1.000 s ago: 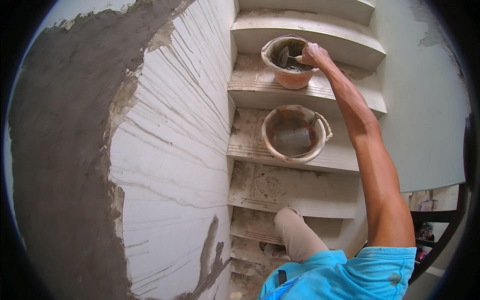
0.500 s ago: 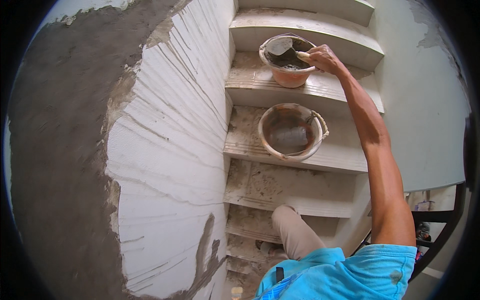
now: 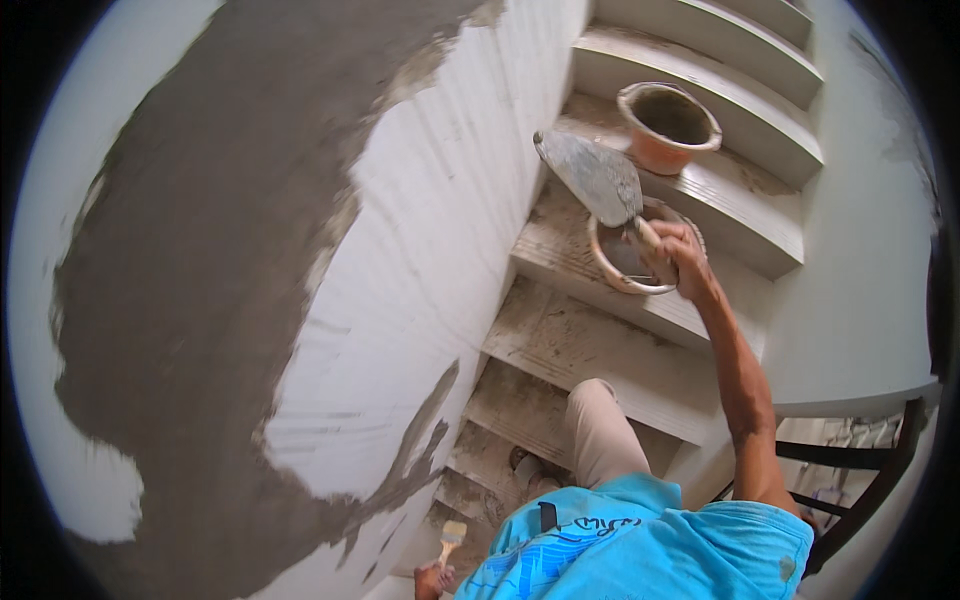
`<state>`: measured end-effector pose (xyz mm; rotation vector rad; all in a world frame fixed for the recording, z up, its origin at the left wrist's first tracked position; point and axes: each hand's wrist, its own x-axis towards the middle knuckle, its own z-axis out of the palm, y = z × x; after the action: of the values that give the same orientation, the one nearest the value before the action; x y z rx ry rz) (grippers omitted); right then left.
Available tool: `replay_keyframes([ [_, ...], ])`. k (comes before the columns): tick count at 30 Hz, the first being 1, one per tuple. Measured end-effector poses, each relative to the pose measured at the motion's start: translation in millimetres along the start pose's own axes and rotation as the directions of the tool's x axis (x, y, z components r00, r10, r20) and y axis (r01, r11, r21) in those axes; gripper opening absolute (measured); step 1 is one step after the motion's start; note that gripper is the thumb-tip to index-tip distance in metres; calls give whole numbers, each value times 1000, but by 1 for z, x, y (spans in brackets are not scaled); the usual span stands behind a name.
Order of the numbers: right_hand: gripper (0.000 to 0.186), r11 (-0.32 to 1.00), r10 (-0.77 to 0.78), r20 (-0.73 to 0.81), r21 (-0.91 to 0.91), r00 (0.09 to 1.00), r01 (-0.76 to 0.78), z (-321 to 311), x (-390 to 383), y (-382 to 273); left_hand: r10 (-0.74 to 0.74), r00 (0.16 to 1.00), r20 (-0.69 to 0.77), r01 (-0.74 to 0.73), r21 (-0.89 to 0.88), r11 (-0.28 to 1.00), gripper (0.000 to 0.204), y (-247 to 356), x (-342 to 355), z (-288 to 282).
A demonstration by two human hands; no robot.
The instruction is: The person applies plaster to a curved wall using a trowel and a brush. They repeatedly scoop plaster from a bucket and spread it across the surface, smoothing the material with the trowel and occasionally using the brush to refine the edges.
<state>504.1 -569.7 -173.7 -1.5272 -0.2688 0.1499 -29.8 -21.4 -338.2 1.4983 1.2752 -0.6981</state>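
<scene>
My right hand (image 3: pixel 676 256) grips the wooden handle of a trowel (image 3: pixel 597 180), raised over the lower step's bucket (image 3: pixel 612 262). Its grey, mortar-smeared blade points up and left, with a dark dab at the tip. That bucket is partly hidden behind my hand and the trowel. One step higher stands an orange bucket (image 3: pixel 664 155) with a pale rim and dark grey stuff inside. At the lower edge, my left hand (image 3: pixel 432 580) is closed round the handle of a flat paintbrush (image 3: pixel 453 533), bristles up.
Along the left runs a white wall (image 3: pixel 400 300) with a broad dark grey mortar patch (image 3: pixel 220 260). Dirty pale stairs (image 3: pixel 590 330) climb away ahead. A white wall (image 3: pixel 850 300) bounds the right, with a dark railing (image 3: pixel 880 480) below it.
My right hand has lifted the trowel out of the orange bucket and brought it nearer and left. The view has turned toward the wall, and my left hand with the paintbrush has come into sight.
</scene>
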Motion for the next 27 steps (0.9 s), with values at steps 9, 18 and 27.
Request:
replay_keyframes([
  [9,64,924,18,325,356,946,-140,225,-72,-25,28,994,-109,-74,-447,892,28,-105,34,-19],
  [18,69,958,-241,175,203,954,205,314,-77,-72,247,962,-115,-272,-354,895,21,-166,27,-6],
  [27,78,698,-606,-35,-502,795,510,360,-68,-75,636,771,-18,-633,74,770,20,-183,33,-19],
])
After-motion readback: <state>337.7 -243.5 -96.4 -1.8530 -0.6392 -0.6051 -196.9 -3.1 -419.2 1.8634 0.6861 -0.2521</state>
